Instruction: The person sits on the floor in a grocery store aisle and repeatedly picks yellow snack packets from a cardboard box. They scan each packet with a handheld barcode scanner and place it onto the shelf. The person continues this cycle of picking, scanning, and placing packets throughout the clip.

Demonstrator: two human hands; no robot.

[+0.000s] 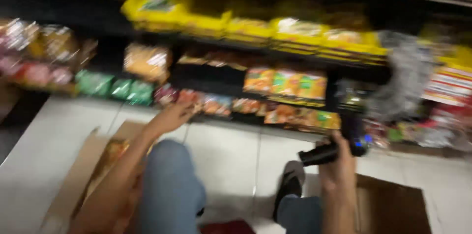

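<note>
Reaching toward the bottom shelf's snack packets (216,104) at frame centre, the left hand (172,117) looks loosely spread though blurred, while the right hand (339,162) wraps a black handheld device (339,148) at lower right.

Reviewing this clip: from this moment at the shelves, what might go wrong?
1. The left hand reaches into tightly packed snack packets on the lowest shelf; neighbouring packets may get knocked onto the tiled floor.
2. The right hand holds a black handheld device low over the floor; if that hold slips, it could drop on the tiles.
3. Open cardboard boxes flank the legs, so shifting position may crush or snag them.
</note>
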